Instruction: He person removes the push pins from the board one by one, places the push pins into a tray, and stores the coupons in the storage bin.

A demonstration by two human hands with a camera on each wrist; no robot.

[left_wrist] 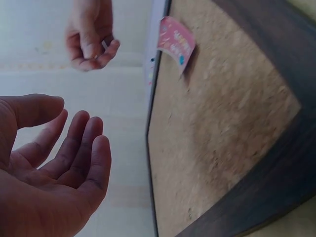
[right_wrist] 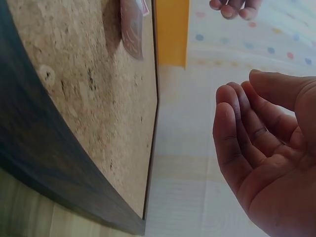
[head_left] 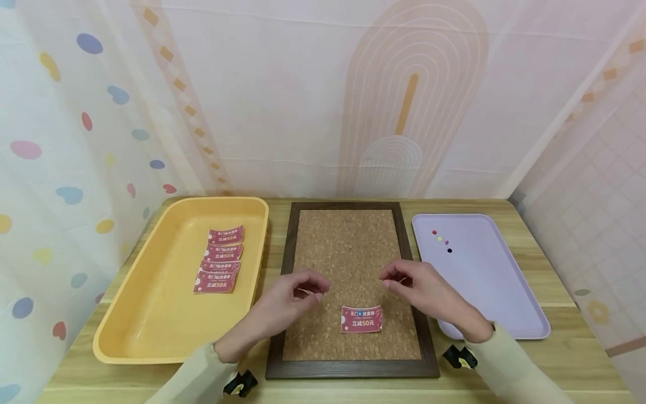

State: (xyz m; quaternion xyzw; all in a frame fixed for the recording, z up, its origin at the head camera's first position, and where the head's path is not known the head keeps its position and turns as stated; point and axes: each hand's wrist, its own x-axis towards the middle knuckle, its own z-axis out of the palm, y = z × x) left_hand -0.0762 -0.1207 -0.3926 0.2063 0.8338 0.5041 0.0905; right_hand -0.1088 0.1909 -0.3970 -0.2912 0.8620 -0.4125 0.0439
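A pink-red paper coupon (head_left: 361, 324) lies on the lower part of the framed cork board (head_left: 348, 252), with a blue push pin (head_left: 360, 313) near its top edge. In the left wrist view the coupon (left_wrist: 176, 40) bows up from the cork. My left hand (head_left: 295, 294) hovers over the board's left side, fingers loosely bent and apart from the thumb, holding nothing. Over the right side is my right hand (head_left: 424, 286), also empty, its relaxed fingers curving toward the thumb in the right wrist view. The coupon is between and below the two hands, untouched by either.
A deep yellow tray (head_left: 151, 314) on the left holds several similar coupons (head_left: 218, 281), partly overlapping. To the right, a shallow lilac tray (head_left: 497, 280) carries several small coloured pins (head_left: 450, 251). Patterned curtains surround the wooden table (head_left: 560, 320).
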